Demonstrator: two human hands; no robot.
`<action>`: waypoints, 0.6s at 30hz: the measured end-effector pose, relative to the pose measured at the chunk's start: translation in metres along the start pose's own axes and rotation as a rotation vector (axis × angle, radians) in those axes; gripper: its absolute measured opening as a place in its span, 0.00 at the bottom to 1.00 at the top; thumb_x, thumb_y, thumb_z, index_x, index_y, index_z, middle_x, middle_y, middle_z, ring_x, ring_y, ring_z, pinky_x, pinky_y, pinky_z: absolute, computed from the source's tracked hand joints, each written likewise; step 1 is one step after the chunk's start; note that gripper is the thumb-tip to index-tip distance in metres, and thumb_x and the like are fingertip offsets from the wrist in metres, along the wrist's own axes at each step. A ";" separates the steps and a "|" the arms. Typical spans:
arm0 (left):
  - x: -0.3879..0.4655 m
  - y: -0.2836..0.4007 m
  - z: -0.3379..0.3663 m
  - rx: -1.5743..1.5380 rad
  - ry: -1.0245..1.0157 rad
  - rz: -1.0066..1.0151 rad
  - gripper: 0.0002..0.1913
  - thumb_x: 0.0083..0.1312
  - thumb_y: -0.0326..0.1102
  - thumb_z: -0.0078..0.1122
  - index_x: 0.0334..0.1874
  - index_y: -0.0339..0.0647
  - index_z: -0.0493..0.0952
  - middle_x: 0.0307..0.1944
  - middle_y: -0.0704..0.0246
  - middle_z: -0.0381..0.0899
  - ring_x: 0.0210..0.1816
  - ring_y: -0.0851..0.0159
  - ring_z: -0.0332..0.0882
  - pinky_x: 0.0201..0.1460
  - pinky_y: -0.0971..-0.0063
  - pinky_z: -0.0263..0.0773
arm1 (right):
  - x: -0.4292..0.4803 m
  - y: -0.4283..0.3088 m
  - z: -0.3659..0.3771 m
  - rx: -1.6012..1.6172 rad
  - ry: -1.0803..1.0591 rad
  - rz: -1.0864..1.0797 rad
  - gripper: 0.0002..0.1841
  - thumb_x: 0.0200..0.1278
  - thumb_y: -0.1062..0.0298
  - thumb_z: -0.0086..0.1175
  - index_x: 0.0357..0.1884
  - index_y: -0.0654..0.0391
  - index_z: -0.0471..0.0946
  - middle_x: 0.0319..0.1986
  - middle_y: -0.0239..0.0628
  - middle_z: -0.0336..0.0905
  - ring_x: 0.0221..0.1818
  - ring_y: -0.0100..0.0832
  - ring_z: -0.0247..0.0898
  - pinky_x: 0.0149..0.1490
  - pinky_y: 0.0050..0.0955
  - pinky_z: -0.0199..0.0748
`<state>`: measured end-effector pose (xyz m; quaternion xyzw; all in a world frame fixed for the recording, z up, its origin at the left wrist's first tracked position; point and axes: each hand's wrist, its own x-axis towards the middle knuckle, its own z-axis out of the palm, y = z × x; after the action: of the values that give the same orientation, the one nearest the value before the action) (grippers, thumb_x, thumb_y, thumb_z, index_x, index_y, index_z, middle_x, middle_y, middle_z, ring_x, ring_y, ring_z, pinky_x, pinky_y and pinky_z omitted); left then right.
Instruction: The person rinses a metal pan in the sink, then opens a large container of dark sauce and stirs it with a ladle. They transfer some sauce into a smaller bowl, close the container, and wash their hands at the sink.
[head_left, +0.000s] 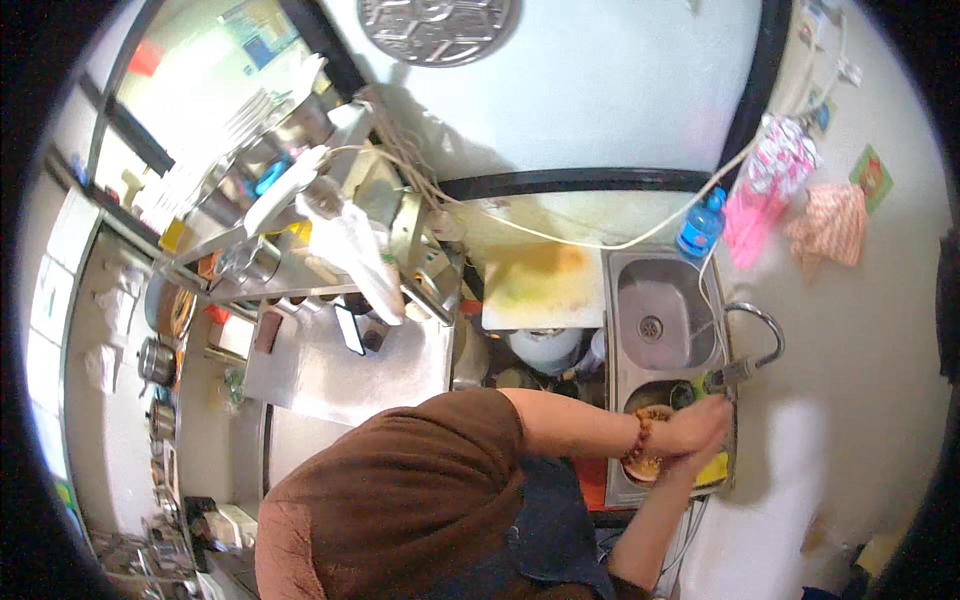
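Both hands are over the lower bowl of a steel double sink (625, 375), close to the tap (772, 337). My left hand (697, 429), with a beaded bracelet (643, 439) at its wrist, overlaps my right hand (684, 463). Blur and overlap hide the fingers, so I cannot tell whether either hand grips anything. Beneath my wrists, a round vessel (643, 471) with brownish contents sits in the sink bowl. A dark round thing (682, 394) with green beside it lies near the tap. A yellow sponge or cloth (712, 469) rests at the sink's edge.
A stained cutting board (544, 289) adjoins the sink. A blue bottle (700, 229) stands at its corner, near hanging pink gloves (750, 225) and a checked cloth (829, 225). A white cable (570, 244) droops across. Behind is a steel counter (405, 375) with a phone (349, 330).
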<state>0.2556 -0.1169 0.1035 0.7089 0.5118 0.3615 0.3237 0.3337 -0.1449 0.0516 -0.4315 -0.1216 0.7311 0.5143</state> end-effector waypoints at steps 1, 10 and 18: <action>0.002 0.029 -0.014 -0.109 0.153 0.165 0.13 0.71 0.35 0.52 0.51 0.33 0.74 0.53 0.49 0.76 0.59 0.44 0.74 0.64 0.55 0.71 | -0.014 -0.021 -0.004 -0.027 -0.051 -0.011 0.28 0.80 0.44 0.48 0.67 0.57 0.73 0.58 0.35 0.78 0.61 0.38 0.74 0.66 0.39 0.72; -0.028 0.016 -0.074 -0.245 -0.075 -0.241 0.18 0.77 0.41 0.46 0.52 0.33 0.77 0.48 0.48 0.80 0.55 0.44 0.78 0.62 0.55 0.72 | -0.005 0.008 -0.011 -0.308 -0.033 0.016 0.28 0.82 0.42 0.45 0.66 0.58 0.73 0.59 0.37 0.78 0.63 0.40 0.74 0.65 0.43 0.73; -0.134 -0.026 -0.074 -0.478 -0.097 -0.467 0.25 0.75 0.46 0.51 0.58 0.26 0.76 0.56 0.40 0.81 0.60 0.39 0.79 0.65 0.54 0.72 | -0.069 0.111 0.029 -0.370 0.016 -0.334 0.23 0.82 0.57 0.42 0.73 0.55 0.68 0.64 0.41 0.73 0.65 0.40 0.72 0.70 0.40 0.71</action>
<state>0.1518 -0.2321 0.0962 0.4929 0.5453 0.3532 0.5788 0.2466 -0.2450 0.0350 -0.4983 -0.3190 0.5976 0.5412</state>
